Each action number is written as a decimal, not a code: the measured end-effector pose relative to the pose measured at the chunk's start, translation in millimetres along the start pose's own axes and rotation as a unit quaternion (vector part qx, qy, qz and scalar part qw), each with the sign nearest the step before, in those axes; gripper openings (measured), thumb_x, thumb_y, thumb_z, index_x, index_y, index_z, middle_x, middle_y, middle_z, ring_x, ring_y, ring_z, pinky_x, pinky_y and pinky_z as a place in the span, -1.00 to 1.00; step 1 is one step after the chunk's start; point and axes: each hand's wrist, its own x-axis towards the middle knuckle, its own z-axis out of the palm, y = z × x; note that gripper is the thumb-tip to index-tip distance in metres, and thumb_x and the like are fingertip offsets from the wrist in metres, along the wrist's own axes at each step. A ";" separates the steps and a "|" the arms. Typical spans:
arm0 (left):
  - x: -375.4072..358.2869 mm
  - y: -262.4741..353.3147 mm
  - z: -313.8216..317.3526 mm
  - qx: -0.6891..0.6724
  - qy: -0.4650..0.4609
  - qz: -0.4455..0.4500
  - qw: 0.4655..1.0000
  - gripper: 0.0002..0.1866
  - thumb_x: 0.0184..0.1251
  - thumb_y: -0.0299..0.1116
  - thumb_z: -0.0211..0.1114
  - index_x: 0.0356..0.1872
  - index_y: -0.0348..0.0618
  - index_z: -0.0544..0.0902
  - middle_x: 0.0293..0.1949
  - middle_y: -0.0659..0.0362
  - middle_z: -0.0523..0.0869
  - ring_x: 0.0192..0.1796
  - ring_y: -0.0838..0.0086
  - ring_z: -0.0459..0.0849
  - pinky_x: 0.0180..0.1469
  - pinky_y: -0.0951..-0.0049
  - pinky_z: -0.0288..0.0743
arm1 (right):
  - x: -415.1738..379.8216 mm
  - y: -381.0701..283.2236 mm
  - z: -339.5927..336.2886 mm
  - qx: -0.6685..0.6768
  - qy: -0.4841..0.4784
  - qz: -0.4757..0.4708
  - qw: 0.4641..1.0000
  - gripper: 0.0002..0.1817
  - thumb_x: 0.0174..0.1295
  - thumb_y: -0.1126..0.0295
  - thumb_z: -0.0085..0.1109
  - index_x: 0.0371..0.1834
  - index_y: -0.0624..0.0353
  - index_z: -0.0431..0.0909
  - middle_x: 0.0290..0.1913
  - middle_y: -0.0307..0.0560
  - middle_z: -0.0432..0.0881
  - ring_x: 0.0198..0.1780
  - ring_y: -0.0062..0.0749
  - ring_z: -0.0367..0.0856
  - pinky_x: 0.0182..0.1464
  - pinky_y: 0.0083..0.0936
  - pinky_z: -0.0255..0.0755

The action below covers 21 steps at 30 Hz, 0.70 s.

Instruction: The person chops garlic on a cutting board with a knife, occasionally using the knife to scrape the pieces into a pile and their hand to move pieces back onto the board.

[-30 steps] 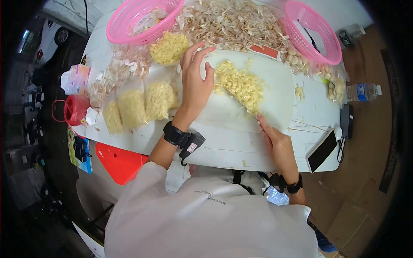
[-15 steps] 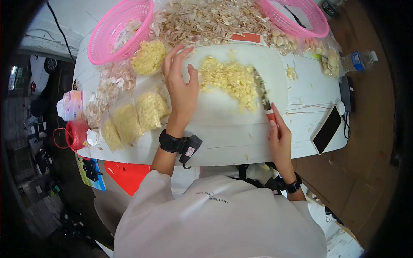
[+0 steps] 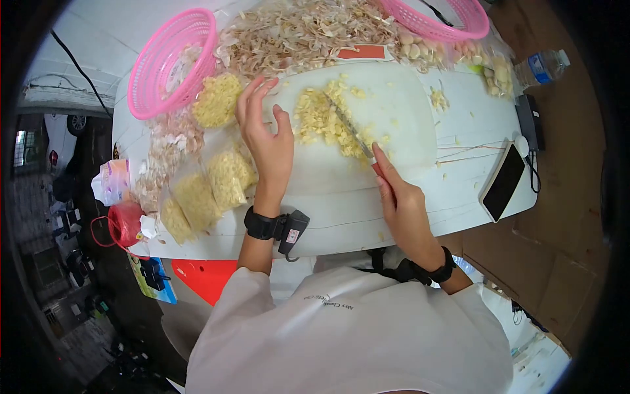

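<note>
Chopped garlic (image 3: 321, 118) lies heaped on a white cutting board (image 3: 410, 111), with small bits scattered to the right. My right hand (image 3: 401, 200) is closed round the red handle of a knife (image 3: 354, 131). The blade slants up and left across the right part of the heap. My left hand (image 3: 268, 141) rests at the board's left edge, fingers spread and curved, holding nothing. Beside it, on the left, are clear bags of chopped garlic (image 3: 230, 177) and another yellow garlic portion (image 3: 218, 100).
Garlic peelings (image 3: 305, 33) are piled at the back between two pink baskets (image 3: 134, 88). To the right are bagged garlic cloves (image 3: 499, 77), a water bottle (image 3: 541, 68) and a phone (image 3: 503, 182). Red twine (image 3: 125, 223) and a tissue pack (image 3: 115, 180) sit at the left edge.
My right hand has moved the knife left, from the heap's right side onto it. The garlic is now gathered narrower and farther left. My left hand stays spread beside it.
</note>
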 end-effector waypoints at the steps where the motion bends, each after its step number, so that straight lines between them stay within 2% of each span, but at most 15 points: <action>1: 0.0 0.5 -0.1 0.007 -0.004 -0.005 1.000 -0.57 0.20 -0.70 0.07 0.11 -0.22 0.59 0.21 0.05 0.55 0.31 0.20 0.45 0.34 0.23 0.32 | -1.9 6.6 4.2 -0.034 0.006 -0.027 0.999 -0.42 0.39 0.56 0.06 0.48 0.00 0.30 -0.24 0.16 0.71 -0.43 -0.14 0.61 -0.29 -0.47 0.53; 2: 0.0 0.9 -0.4 0.014 -0.007 -0.010 1.000 -0.57 0.20 -0.70 0.06 0.11 -0.22 0.58 0.22 0.05 0.54 0.31 0.21 0.45 0.34 0.22 0.32 | -3.2 10.2 6.9 -0.067 0.013 -0.054 0.996 -0.39 0.37 0.59 0.07 0.48 -0.07 0.30 -0.27 0.14 0.70 -0.56 -0.28 0.51 -0.37 -0.51 0.48; 3: 0.2 1.0 -0.6 0.014 -0.009 -0.008 1.000 -0.57 0.20 -0.70 0.06 0.11 -0.22 0.58 0.22 0.05 0.54 0.31 0.21 0.45 0.34 0.22 0.32 | -2.7 9.1 6.8 -0.066 0.014 -0.053 0.996 -0.39 0.37 0.59 0.07 0.48 -0.07 0.30 -0.27 0.14 0.70 -0.56 -0.28 0.51 -0.37 -0.51 0.48; 5: 0.5 1.0 -1.0 0.015 -0.014 -0.011 1.000 -0.57 0.21 -0.70 0.06 0.11 -0.22 0.58 0.23 0.06 0.53 0.32 0.21 0.45 0.34 0.20 0.32 | -1.9 5.3 5.7 -0.194 -0.040 0.004 0.980 -0.37 0.31 0.61 0.12 0.45 -0.08 0.34 -0.45 0.09 0.63 -0.54 -0.09 0.56 -0.43 -0.34 0.49; 6: 0.6 0.3 -0.9 0.015 -0.017 -0.011 1.000 -0.57 0.21 -0.70 0.06 0.11 -0.22 0.58 0.23 0.06 0.53 0.32 0.21 0.45 0.34 0.20 0.32 | -1.7 7.8 7.8 -0.193 -0.039 0.006 0.980 -0.37 0.31 0.61 0.12 0.45 -0.08 0.34 -0.45 0.09 0.63 -0.54 -0.09 0.56 -0.43 -0.34 0.49; 9: -1.4 -2.1 2.3 0.006 -0.012 -0.015 1.000 -0.58 0.21 -0.70 0.06 0.10 -0.22 0.58 0.23 0.05 0.53 0.32 0.20 0.44 0.35 0.21 0.32 | -0.9 23.8 13.6 -0.213 -0.012 -0.034 0.976 -0.37 0.27 0.60 0.15 0.43 -0.09 0.37 -0.56 0.04 0.53 -0.56 -0.04 0.55 -0.48 -0.23 0.45; 11: -1.7 -4.2 2.6 -0.018 -0.019 -0.025 0.999 -0.58 0.18 -0.68 0.08 0.07 -0.18 0.61 0.20 0.03 0.53 0.29 0.15 0.42 0.34 0.18 0.26 | 0.7 32.1 14.8 -0.236 -0.006 -0.077 0.969 -0.32 0.32 0.47 0.13 0.52 -0.16 0.22 -0.64 -0.03 0.49 -0.66 -0.09 0.52 -0.60 -0.21 0.43; 15: -1.7 -3.5 4.0 -0.015 -0.027 -0.015 0.999 -0.59 0.19 -0.67 0.09 0.06 -0.18 0.62 0.20 0.04 0.53 0.29 0.14 0.42 0.35 0.17 0.26 | 10.3 36.5 5.0 -0.198 -0.022 -0.055 0.978 -0.35 0.32 0.48 0.13 0.49 -0.14 0.27 -0.58 0.06 0.56 -0.63 -0.02 0.53 -0.57 -0.18 0.43; 17: -2.0 -2.5 3.0 0.031 -0.038 -0.009 0.999 -0.58 0.21 -0.71 0.04 0.08 -0.21 0.59 0.23 0.05 0.53 0.32 0.21 0.45 0.35 0.20 0.32 | 15.0 34.3 -5.4 -0.092 -0.023 -0.067 0.993 -0.40 0.33 0.49 0.12 0.46 -0.11 0.32 -0.49 0.15 0.60 -0.55 0.04 0.58 -0.48 -0.18 0.46; 21: -4.4 -5.4 3.6 0.011 -0.037 -0.011 0.999 -0.58 0.21 -0.71 0.03 0.08 -0.20 0.59 0.23 0.06 0.53 0.32 0.23 0.46 0.35 0.19 0.32 | 9.9 24.5 -12.9 -0.034 0.029 -0.069 0.997 -0.43 0.34 0.51 0.11 0.43 -0.07 0.35 -0.43 0.18 0.63 -0.47 0.05 0.61 -0.40 -0.21 0.47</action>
